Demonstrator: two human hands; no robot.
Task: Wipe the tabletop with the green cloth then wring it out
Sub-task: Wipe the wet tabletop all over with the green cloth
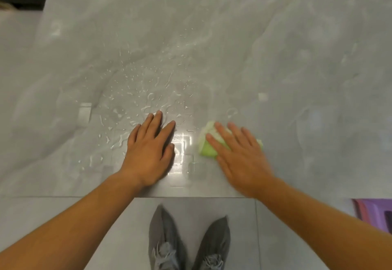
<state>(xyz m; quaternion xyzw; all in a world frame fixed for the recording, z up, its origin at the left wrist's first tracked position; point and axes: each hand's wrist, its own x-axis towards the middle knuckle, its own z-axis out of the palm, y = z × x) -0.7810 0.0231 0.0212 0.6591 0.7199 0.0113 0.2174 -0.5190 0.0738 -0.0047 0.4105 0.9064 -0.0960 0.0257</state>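
Grey marble-look tabletop [212, 25] fills the view, glossy and lit from above; across its left and centre lie water drops [131, 87] and small pools, running from mid-table down to the near edge. Planted among them is the left hand [149, 153], palm flat, fingers spread and gripping nothing, seemingly bracing; just beside it, over a bright glare patch, the right hand [239, 159] presses the cloth [209, 149] flat on the table, fingers extended over it rather than curled, the hand blurred as if mid-stroke. Green cloth shows bunched under the fingertips, near the front edge, right of centre; to its right the surface looks dry. Below, shoes [186, 242] stand on grey floor; something purple [375, 212] sits at far right.

Wiping seems under way, wringing not yet begun; the wet patch lies to the cloth's left, so the next stroke probably calls for sweeping leftward and away, with the left hand lifted clear.
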